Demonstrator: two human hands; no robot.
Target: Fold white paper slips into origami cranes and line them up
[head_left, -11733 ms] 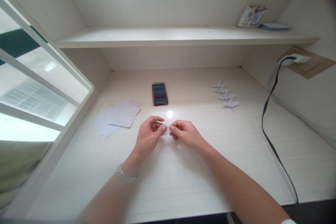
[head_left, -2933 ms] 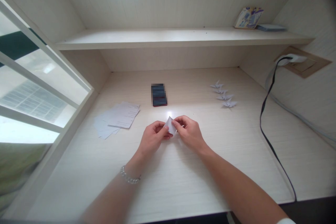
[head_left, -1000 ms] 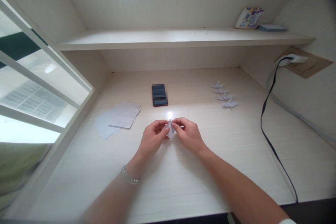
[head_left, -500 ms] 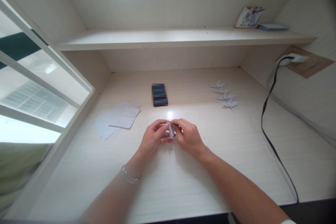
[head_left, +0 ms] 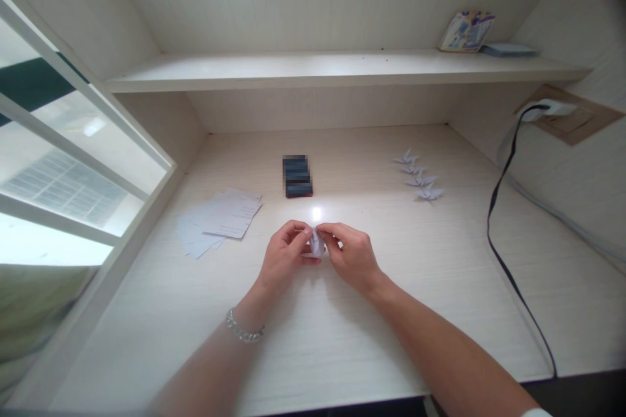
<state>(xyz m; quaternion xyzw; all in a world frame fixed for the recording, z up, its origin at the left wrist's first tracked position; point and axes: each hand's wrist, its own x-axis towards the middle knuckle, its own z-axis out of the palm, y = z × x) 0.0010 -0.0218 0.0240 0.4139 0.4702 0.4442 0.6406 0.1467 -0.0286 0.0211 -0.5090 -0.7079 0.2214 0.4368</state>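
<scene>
Looks like a small piece of folded white paper [head_left: 317, 247], narrow, partly hidden by fingers. Stands roughly upright over the pale desk [head_left: 317, 345], between left hand [head_left: 284, 251] and right hand [head_left: 353, 256], pinched near its top.

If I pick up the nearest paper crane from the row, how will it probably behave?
The nearest paper crane is likely very light, being small folded paper. Its thin points stick out, so they may bend if pinched. The next crane sits close, so a push might disturb it too.
</scene>
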